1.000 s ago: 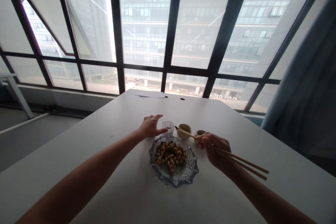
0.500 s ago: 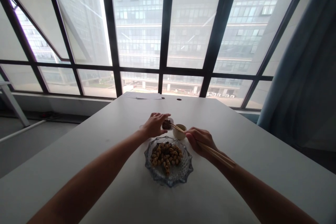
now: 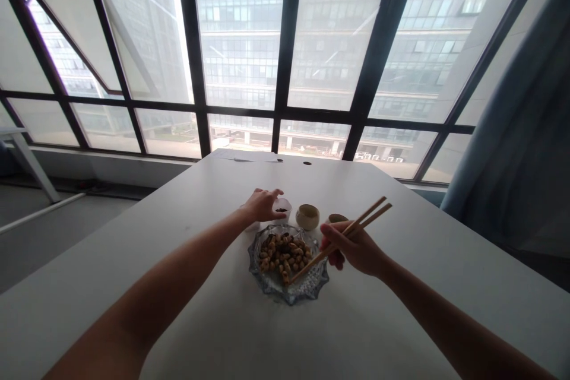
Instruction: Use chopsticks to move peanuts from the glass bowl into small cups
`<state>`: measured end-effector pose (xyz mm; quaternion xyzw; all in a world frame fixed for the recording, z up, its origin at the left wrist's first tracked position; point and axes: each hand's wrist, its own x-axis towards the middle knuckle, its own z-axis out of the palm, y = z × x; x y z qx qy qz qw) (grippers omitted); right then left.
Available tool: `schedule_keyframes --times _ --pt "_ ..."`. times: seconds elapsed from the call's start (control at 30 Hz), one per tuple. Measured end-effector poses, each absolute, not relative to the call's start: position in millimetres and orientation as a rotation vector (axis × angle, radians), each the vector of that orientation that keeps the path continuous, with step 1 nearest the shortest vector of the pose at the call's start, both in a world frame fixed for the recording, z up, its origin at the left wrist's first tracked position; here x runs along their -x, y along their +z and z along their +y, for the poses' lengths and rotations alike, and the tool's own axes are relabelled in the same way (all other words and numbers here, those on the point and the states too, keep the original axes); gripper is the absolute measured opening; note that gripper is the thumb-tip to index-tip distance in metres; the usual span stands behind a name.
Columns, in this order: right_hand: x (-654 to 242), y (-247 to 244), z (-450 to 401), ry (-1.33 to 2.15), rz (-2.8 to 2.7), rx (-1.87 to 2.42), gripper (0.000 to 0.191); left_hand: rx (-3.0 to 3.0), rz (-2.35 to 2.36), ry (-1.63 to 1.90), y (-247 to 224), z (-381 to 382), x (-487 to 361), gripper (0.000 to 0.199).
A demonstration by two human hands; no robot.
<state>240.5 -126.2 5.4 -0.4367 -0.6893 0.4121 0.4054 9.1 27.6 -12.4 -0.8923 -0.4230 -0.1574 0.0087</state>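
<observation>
My right hand (image 3: 351,243) is closed round a pair of wooden chopsticks (image 3: 371,214). Their lower tips reach down into a scalloped glass dish (image 3: 312,291), beside the front of a heap of peanuts (image 3: 285,252). My left hand (image 3: 263,205) has its thumb and fingers apart at the left side of a small clear cup (image 3: 287,208) with dark bits in it. The cup stands upright behind the dish; whether the fingers touch it, I cannot tell.
To the right of the clear cup stand a pale round cup (image 3: 307,217) and another cup (image 3: 337,218), partly behind my right hand. Another pale container (image 3: 253,226) is mostly hidden by my left hand. Papers (image 3: 243,156) lie at the white table's far end.
My right hand has brought the chopsticks from the clear cup back to the dish, tips now by the peanuts. The clear cup, tilted in my left hand before, stands upright with the fingers spread.
</observation>
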Motion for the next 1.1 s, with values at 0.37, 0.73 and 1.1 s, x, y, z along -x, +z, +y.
schedule_keyframes --times 0.37,0.73,1.1 --pt "-246.4 -7.2 -114.7 0.756 -1.562 1.080 0.054 2.625 -1.358 -0.902 -20.4 9.9 47.9 0.063" --pt "-240.0 -23.2 -136.5 0.783 -1.787 1.069 0.046 2.727 -1.551 -1.486 -79.1 13.9 72.7 0.076" --pt "-243.5 -38.5 -130.4 0.541 -1.574 0.976 0.043 2.800 -1.742 -1.269 -68.2 0.5 70.0 0.084"
